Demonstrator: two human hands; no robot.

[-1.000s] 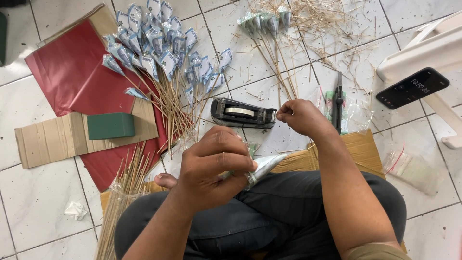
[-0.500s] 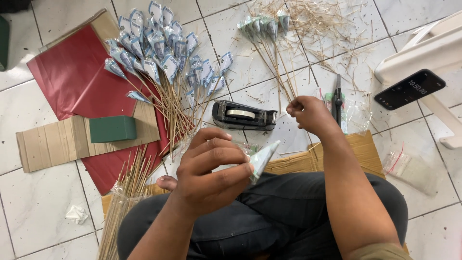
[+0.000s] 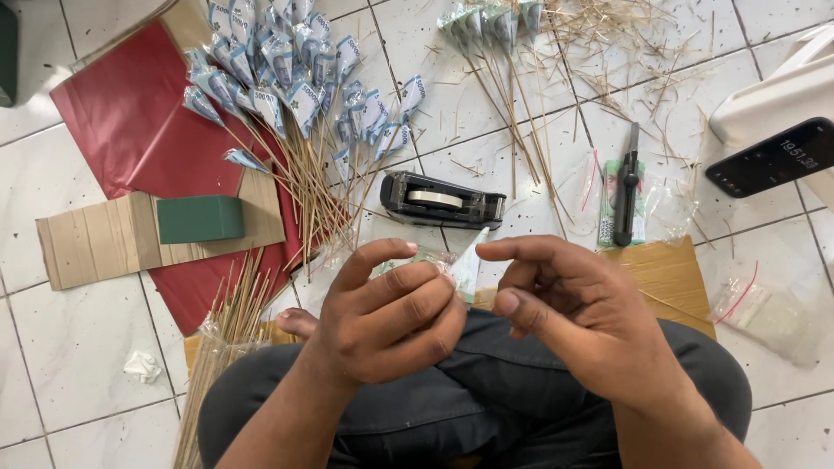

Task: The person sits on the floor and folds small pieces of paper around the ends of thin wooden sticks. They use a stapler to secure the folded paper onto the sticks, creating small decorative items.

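Note:
Above my lap, my left hand [image 3: 391, 317] grips a folded banknote cone wrapped in clear plastic [image 3: 465, 265]. My right hand [image 3: 569, 304] has come in beside it, fingertips touching the cone's tip; a bit of tape on those fingers cannot be made out. Just beyond the hands sits a black tape dispenser [image 3: 443, 200] on the tiled floor. A fan of finished note cones on thin sticks [image 3: 295, 82] lies at the upper left, and a smaller bunch [image 3: 491, 22] lies at the top centre.
Red paper sheets [image 3: 130, 122], a strip of cardboard [image 3: 113, 239] and a green foam block [image 3: 200, 219] lie at left. A bag of bare sticks [image 3: 221, 347] stands by my left knee. A black cutter [image 3: 627, 187], a dark phone [image 3: 769, 158] and plastic bags [image 3: 773, 313] lie at right.
My right hand has drawn back from the tape dispenser to the cone. My left hand lifted the cone and turned it toward the right hand.

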